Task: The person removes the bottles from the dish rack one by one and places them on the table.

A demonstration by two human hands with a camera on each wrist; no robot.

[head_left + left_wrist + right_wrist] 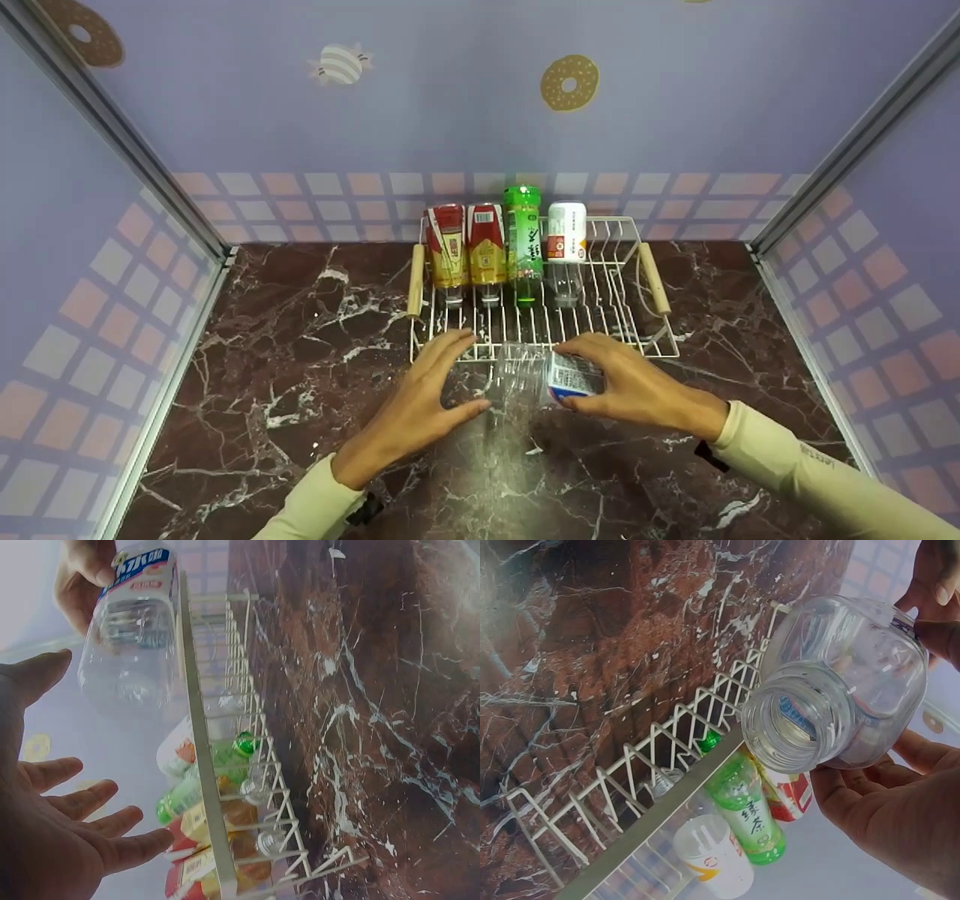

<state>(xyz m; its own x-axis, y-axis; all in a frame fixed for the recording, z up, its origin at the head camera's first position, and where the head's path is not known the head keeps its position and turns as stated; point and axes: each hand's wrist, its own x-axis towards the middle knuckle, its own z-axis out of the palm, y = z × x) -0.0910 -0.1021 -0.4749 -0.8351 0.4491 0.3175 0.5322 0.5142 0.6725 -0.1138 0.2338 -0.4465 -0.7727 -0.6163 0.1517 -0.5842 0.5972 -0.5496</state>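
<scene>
In front of the rack, my right hand (630,382) grips a clear plastic bottle (855,675) around its blue-and-white label. The bottle's uncapped mouth faces the right wrist camera. My left hand (416,405) is to the left of the bottle, apart from it, thumb and fingers spread and holding nothing; the left wrist view shows its palm. Just behind both hands stands a white wire rack (457,352). In it are two red-and-yellow bottles (448,251) (487,251), a green tea bottle (523,240) and a white-labelled bottle (568,236).
The rack has light wooden handles (416,281) (654,277) at its two ends. Dark marbled countertop (300,360) surrounds it. A lilac back wall (450,97) and side walls (67,300) enclose the work area.
</scene>
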